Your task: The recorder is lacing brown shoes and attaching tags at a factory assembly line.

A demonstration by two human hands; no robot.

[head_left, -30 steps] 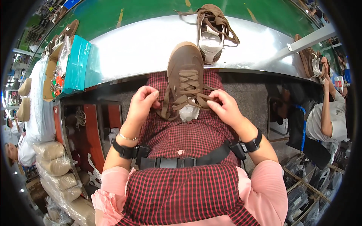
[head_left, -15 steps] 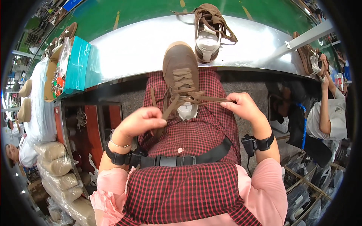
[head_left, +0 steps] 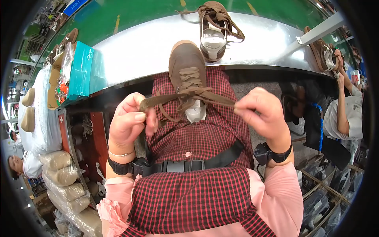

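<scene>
A brown shoe (head_left: 186, 59) with a tan sole rests toe-away between my lap and the metal bench edge. Its brown shoelace (head_left: 191, 78) runs crisscross up the front and meets in a knot or bow at the top. My left hand (head_left: 132, 116) pinches one part of the lace, pulled out flat to the left. On the other side my right hand (head_left: 262, 108) is closed on another part, drawn taut to the right. A loose lace end dangles near my left fingers. A second brown shoe (head_left: 213, 39), its laces heaped on top, stands beyond on the bench.
The shiny metal bench (head_left: 134, 47) spans in front of me. A teal box (head_left: 81, 71) holding small items stands at its left. Wrapped tan soles (head_left: 63, 170) pile up at lower left. At right, a co-worker's arm (head_left: 342, 102) reaches to other shoes (head_left: 323, 55) beside a metal post (head_left: 321, 29).
My left hand has risen and moved left, stretching its lace outward. My right hand has shifted slightly, still gripping the lace. The knot area now looks pulled out to both sides.
</scene>
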